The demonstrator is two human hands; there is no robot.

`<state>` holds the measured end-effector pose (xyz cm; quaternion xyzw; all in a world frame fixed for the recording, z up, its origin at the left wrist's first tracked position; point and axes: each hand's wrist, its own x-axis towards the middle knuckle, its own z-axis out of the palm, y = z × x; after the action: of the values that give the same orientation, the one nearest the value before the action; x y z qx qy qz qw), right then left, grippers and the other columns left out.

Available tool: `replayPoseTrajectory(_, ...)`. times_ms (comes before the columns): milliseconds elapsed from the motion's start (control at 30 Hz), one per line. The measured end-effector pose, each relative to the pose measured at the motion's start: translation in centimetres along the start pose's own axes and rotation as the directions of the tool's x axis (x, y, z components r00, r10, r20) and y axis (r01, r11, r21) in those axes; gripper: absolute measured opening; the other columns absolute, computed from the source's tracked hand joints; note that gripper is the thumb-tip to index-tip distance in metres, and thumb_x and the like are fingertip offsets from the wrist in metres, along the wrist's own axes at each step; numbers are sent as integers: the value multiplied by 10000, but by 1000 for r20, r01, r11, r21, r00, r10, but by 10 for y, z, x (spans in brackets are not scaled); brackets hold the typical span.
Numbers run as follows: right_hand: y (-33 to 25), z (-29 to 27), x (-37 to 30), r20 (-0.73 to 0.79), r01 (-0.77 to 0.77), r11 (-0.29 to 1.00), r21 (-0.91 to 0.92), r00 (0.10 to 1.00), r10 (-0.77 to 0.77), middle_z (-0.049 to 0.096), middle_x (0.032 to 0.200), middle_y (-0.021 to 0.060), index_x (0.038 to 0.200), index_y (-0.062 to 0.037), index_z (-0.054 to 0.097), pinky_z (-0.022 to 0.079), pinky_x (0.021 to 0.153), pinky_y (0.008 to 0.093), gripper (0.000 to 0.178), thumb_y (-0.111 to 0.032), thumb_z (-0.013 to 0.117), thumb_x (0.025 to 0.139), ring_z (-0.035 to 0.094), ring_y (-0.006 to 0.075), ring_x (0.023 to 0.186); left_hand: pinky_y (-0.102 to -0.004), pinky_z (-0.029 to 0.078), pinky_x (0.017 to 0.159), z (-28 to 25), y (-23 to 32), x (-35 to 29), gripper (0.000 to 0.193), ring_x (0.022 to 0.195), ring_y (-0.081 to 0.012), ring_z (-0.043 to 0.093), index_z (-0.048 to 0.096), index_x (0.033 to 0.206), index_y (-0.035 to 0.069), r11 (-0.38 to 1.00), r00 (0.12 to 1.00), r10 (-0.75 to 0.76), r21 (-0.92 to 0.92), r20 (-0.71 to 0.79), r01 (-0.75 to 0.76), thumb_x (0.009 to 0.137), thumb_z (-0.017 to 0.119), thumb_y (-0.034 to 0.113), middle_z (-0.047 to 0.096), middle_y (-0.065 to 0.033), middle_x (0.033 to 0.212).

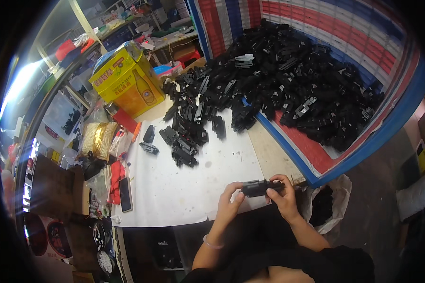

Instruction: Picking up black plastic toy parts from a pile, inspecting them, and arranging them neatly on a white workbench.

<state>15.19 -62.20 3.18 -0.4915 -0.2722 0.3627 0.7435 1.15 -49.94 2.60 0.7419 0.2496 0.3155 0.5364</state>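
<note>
Near the front edge of the table, I hold a blocky black plastic part [255, 188] level between both hands. My left hand [229, 201] grips its left end, with the thumb and fingers closed on it. My right hand [284, 197] is closed on the other end, its thumb pressed to the near side. The part looks like a toy-pistol body, but its exact kind cannot be made out. Ahead on the white sheet [174, 198] lies a loose cluster of similar black parts [185, 139]. Two more pieces [149, 147] lie apart at its left.
A large heap of black parts [288, 70] fills a striped-lined, blue-edged bin [311, 177] at the far right. A yellow carton [127, 82] stands at the back left. A phone [125, 194] and bagged items [99, 137] line the left edge. A white sack [343, 198] stands right of me.
</note>
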Motion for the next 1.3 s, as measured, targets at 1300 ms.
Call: replayPoseTrajectory(1300,3,-3,-16,179,60,937,-343,984,3,579,731,66,1068,-6,485,457,623,234,213,-152,531,921,544,109,664,-574,171,1055,-146,-41,38,420,1243,-284,381,549,1133,103,155,971,216,979,100,-135,720,589,42,538,-75,1143)
